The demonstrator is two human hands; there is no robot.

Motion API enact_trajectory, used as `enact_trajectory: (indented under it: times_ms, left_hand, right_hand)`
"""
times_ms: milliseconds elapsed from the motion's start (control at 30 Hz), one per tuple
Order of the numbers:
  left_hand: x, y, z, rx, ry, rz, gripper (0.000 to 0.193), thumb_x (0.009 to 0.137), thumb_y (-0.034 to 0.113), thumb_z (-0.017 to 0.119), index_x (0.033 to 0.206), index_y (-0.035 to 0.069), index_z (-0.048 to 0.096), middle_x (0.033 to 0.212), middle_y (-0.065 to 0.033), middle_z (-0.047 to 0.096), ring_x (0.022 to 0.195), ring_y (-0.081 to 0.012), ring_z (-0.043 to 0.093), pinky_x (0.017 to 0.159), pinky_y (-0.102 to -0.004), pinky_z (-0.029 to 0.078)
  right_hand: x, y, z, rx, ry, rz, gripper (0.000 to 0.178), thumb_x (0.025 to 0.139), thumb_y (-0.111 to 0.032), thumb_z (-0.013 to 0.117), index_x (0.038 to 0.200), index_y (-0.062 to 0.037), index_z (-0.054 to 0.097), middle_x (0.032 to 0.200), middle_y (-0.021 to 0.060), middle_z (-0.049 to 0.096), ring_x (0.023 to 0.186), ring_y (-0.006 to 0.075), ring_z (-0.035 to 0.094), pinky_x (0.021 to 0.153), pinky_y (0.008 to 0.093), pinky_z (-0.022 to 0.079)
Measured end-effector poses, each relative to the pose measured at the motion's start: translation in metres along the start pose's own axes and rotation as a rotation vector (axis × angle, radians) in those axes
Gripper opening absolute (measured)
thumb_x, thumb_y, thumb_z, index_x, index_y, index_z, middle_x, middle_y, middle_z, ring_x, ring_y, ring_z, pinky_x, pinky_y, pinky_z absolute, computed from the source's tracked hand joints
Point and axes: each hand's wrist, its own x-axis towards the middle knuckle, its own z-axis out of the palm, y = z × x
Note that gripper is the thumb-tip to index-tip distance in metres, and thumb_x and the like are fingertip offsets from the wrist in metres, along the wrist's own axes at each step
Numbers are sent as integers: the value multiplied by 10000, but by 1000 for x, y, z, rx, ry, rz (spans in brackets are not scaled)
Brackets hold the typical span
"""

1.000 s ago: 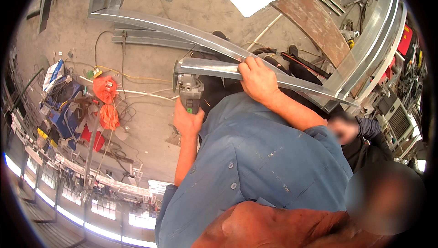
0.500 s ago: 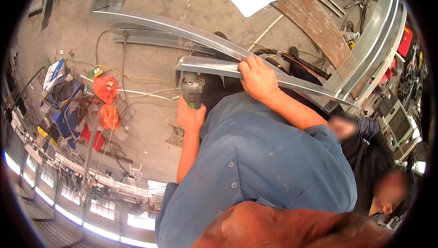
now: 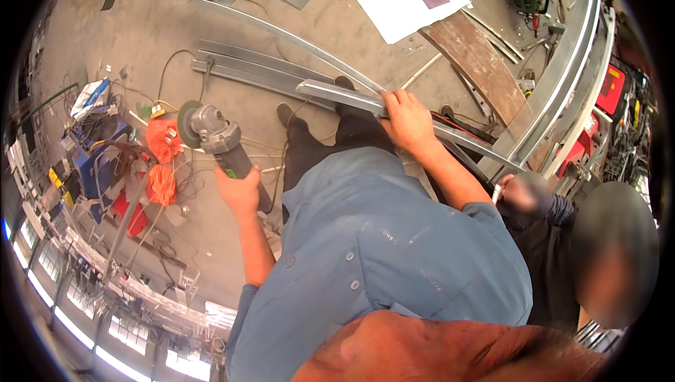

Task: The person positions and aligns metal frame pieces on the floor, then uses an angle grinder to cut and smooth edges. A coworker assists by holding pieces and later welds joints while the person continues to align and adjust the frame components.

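Note:
My left hand (image 3: 240,191) is closed around the dark handle of an angle grinder (image 3: 216,131). Its round disc points up and left, well apart from any metal. On the other side, my right hand (image 3: 409,123) grips a long silver metal channel (image 3: 343,95) from above. The channel's free end reaches left over my legs, and its other part runs right under my hand. Behind it, a second long metal profile (image 3: 292,36) slants from the upper left towards my fingers; where the two meet is hidden by the hand.
Metal channels (image 3: 253,72) lie on the floor ahead. A white sheet (image 3: 383,5) and a rusty brown board (image 3: 485,65) are at the upper right. A co-worker in dark clothes (image 3: 545,262) is close on my right. Orange bags (image 3: 162,185), cables and a blue machine (image 3: 98,164) stand left.
The grinder has moved left, away from the channel's end, and turned so its disc shows. Sparks seen earlier are gone. My right hand still grips the channel.

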Motion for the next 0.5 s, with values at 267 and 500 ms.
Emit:
enact_trajectory:
  times_ms: [267, 500]
  left_hand:
    - [45, -4, -43, -165, -198, 232, 755, 740, 118, 853, 1403, -34, 526, 1151, -141, 699, 1016, -244, 679, 953, -373, 530]
    - [68, -19, -97, 76, -357, 325, 773, 835, 333, 817, 1460, -10, 518, 1233, -246, 708, 1173, -400, 687, 970, -473, 530]
  right_hand:
    - [-31, -150, 10, 552, 4, 40, 568, 939, -503, 727, 1247, -27, 687, 1200, 178, 702, 1151, 351, 663, 981, 462, 540]
    - [27, -353, 100, 1405, -203, 193, 700, 991, -500, 699, 1400, 50, 561, 1274, 215, 671, 1186, 266, 648, 997, 402, 523]
